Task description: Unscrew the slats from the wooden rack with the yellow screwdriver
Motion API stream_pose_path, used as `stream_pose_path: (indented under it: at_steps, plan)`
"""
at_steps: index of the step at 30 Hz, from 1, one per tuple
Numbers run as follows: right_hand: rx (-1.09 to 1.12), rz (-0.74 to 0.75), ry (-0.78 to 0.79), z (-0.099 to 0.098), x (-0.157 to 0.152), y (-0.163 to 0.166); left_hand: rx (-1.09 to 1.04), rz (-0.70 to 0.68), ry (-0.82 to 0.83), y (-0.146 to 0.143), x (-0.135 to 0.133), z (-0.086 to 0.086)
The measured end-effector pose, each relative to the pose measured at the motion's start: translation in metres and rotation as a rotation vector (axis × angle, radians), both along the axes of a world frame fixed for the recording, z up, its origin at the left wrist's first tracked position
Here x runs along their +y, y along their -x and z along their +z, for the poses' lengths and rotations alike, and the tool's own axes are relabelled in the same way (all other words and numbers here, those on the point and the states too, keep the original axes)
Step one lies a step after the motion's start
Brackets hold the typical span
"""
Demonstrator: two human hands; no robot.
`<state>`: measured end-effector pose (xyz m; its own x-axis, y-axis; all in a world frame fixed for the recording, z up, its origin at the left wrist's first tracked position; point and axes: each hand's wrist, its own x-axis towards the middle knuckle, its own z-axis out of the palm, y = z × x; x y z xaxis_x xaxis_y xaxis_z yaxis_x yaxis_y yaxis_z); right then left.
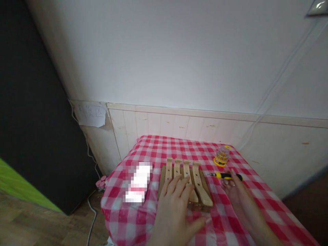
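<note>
Pale wall (192, 61), red-checked tablecloth (179, 150), left fingers (174, 186) spread over wooden brackets (186, 167), right fingers (236, 181) clamped on screwdriver (226, 176)

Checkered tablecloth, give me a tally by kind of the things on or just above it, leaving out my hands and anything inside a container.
Pale wooden pieces: 4
Brown base under them: 1
Screwdriver: 1
Clear container with yellow trim: 1
Pixelated white item: 1
Total: 8

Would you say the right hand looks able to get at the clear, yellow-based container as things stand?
Probably yes: the container stands just beyond the right hand with nothing tall between, though that hand is holding the screwdriver and might need to put it down first.
</note>
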<state>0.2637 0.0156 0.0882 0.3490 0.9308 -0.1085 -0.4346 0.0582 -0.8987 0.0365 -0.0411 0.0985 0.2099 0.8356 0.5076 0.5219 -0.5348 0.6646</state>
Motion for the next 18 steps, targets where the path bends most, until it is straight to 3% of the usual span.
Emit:
stream_pose_path:
  at_steps: [2,8,18]
  plan:
    - [-0.206,-0.014,-0.038,-0.001,0.009,0.003,-0.004,-0.030,0.062,-0.004,0.009,0.004]
    - [-0.457,-0.031,-0.089,-0.003,0.033,-0.001,-0.070,-0.022,0.160,-0.017,0.019,0.001]
    - [-0.825,0.234,-0.227,0.025,0.045,0.008,0.068,-0.017,0.187,-0.048,0.032,-0.017]
